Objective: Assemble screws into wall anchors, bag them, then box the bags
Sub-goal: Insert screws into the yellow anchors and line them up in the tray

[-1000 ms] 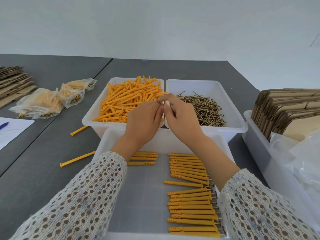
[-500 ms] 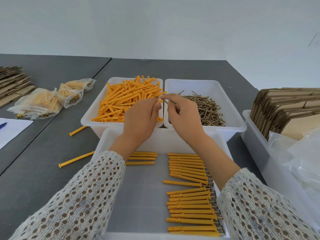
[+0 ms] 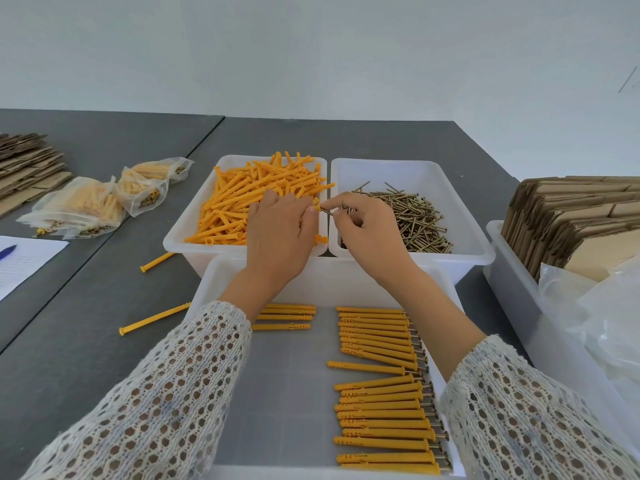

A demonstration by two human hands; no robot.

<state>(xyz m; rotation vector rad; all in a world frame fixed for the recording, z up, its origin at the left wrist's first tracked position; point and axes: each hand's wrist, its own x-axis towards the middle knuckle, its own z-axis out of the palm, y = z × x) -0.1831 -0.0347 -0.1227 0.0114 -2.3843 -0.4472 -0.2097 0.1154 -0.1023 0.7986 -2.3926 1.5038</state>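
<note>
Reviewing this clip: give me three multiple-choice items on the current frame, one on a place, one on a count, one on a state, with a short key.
1. Where does the bin of loose screws stand relative to the bin of orange anchors?
A. to its right
B. to its left
C. stacked on top of it

2. How many loose anchors lie on the grey table outside the bins?
A. none
B. two
C. five

3. What is the right hand doing?
A. resting flat and open
B. pinching a screw
C. holding a bag

Key: 1 A, the two bins sit side by side with the screws on the right. 2 B, one anchor lies near the anchor bin's corner, another nearer the camera. 3 B, its fingertips hold a thin screw pointed at the left hand.
</note>
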